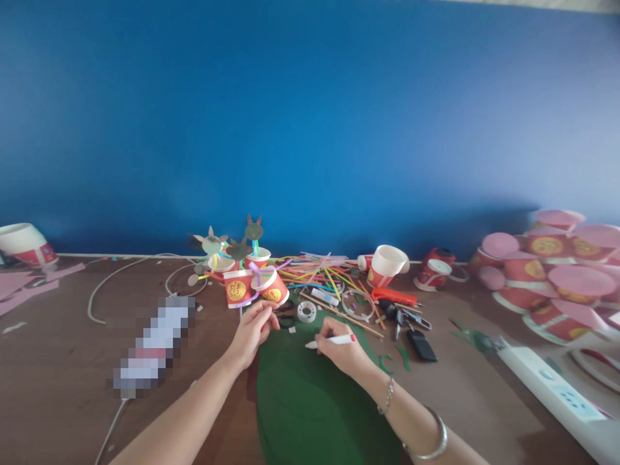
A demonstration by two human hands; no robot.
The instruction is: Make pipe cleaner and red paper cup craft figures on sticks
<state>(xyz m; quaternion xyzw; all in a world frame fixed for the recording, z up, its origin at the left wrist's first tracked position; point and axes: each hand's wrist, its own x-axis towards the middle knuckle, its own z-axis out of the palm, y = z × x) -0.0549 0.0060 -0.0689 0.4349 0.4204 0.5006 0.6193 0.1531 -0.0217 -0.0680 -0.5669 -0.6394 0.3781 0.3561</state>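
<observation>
My right hand (338,349) is closed around a white marker pen (340,339) with a red end. Its pale tip points left, over a sheet of green paper (310,400). At the paper's upper left edge, my left hand (254,332) has its fingers drawn together. What they hold, if anything, I cannot make out. Just behind those fingers a red-and-white paper cup (271,289) with purple pipe-cleaner arms leans over; contact is unclear. A black ring (287,321) and a roll of white tape (307,312) lie between the hands.
Cups with animal-head cutouts (254,230) stand behind. Coloured pipe cleaners (314,268), a glue bottle (325,297), an orange-red tool (394,296) and keys (397,320) lie beyond. Pink-topped cups (547,258) and a power strip (552,387) occupy the right; a pixelated object (155,349) lies left.
</observation>
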